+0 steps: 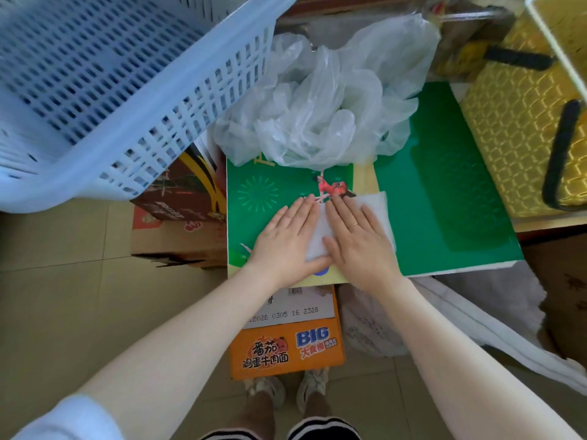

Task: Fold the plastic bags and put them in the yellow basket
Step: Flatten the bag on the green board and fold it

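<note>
We count one folded bag (352,230), white and flat, and one pile of loose bags (320,100); how many bags are in the pile we cannot tell. There are two baskets: a blue basket (104,90) and a yellow basket (521,128) with black handles.

The folded bag lies on a green board (444,198), near its front edge. A second green sheet (254,198) with a picture lies on the left part of the board, and the folded bag lies partly on it. The pile of loose bags covers the back edge of the board and stands between the two baskets. The blue basket is tilted and hangs over the back left corner. The yellow basket stands just beside the right edge of the board, well apart from the folded bag.

Under the front edge we see an orange box (286,350) with a white label, and to the left a brown box (178,198). Some white cloth (476,312) lies at the right, below the board. Two shoes (287,389) show on the tile floor.

Our left hand (286,242) lies flat with straight fingers, and presses the left side of the folded bag. Our right hand (359,242) also lies flat and presses on top of the bag; a ring is on one finger. Neither hand grasps anything; both are spread and only press down.
</note>
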{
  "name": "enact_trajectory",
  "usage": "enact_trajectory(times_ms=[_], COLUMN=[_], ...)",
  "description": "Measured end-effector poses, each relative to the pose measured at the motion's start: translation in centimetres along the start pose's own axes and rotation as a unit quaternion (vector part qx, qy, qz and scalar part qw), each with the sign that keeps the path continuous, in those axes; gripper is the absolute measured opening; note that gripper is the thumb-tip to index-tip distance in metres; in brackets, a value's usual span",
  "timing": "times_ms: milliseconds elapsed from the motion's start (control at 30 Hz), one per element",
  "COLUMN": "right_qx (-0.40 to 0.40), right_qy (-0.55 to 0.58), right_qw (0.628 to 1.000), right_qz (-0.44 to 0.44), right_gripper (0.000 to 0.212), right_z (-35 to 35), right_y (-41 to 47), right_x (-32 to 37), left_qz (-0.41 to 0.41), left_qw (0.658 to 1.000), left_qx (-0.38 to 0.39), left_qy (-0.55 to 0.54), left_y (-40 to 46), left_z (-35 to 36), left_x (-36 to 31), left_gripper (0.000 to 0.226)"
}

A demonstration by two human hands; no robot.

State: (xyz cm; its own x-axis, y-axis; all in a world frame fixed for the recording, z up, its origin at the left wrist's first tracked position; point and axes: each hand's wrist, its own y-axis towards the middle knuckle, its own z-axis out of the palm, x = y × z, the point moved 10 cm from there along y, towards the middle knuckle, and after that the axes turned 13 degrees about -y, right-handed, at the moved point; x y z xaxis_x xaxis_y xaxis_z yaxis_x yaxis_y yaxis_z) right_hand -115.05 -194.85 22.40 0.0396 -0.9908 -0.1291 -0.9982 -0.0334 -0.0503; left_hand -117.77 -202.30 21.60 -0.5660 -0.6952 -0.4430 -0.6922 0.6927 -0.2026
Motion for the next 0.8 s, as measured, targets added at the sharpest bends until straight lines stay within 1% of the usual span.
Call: enact_trajectory(times_ms=[100, 167, 233, 333, 400, 467, 533, 600, 633, 700, 800], right_qx=[0.025, 0.046, 0.061, 0.096, 0.123, 0.149, 0.17, 0.18, 0.178, 0.157, 0.103], right_qy=[-0.012, -0.01, -0.008, -0.002, -0.005, -0.009, -0.01, -0.01, -0.008, -0.01, -0.017], right_qw=[1.0, 0.999, 0.997, 0.99, 0.982, 0.975, 0.972, 0.971, 0.972, 0.981, 0.994], right_qz=[0.008, 0.024, 0.049, 0.102, 0.143, 0.165, 0.162, 0.158, 0.154, 0.117, 0.026], right_gripper=[0.06, 0.065, 0.074, 0.077, 0.076, 0.065, 0.057, 0.058, 0.059, 0.06, 0.06], right_z=[0.8, 1.1, 1.4, 2.3, 2.6, 2.8, 2.6, 2.2, 1.8, 0.8, -1.1], right_y=[0.1, -0.1, -0.4, -1.1, -1.6, -1.9, -2.0, -1.9, -1.7, -1.0, 0.5], right_x=[-0.7, -1.6, -2.8, -5.2, -7.0, -8.2, -8.2, -8.1, -8.0, -7.5, -5.8], left_qz=[0.004, 0.003, 0.005, 0.01, 0.008, 0.005, -0.002, -0.012, -0.016, -0.03, -0.055], left_qw=[1.0, 1.0, 1.0, 1.0, 0.999, 0.999, 0.999, 0.998, 0.999, 0.999, 0.998], left_qx=[0.004, 0.011, 0.017, 0.025, 0.032, 0.035, 0.037, 0.03, 0.02, 0.004, 0.007], left_qy=[0.011, 0.012, 0.016, 0.016, 0.007, -0.004, -0.029, -0.045, -0.042, -0.031, -0.025], left_y=[0.1, 0.1, 0.1, 0.2, 0.2, 0.3, 0.4, 0.5, 0.5, 0.4, 0.5], left_z=[0.1, 0.1, 0.1, 0.3, 0.5, 0.6, 0.5, 0.4, 0.2, 0.1, 0.1], left_x=[0.0, 0.0, 0.1, 0.2, 0.3, 0.5, 0.7, 0.9, 0.9, 1.1, 1.2], left_gripper=[0.094, 0.094, 0.093, 0.092, 0.092, 0.092, 0.084, 0.073, 0.071, 0.076, 0.094])
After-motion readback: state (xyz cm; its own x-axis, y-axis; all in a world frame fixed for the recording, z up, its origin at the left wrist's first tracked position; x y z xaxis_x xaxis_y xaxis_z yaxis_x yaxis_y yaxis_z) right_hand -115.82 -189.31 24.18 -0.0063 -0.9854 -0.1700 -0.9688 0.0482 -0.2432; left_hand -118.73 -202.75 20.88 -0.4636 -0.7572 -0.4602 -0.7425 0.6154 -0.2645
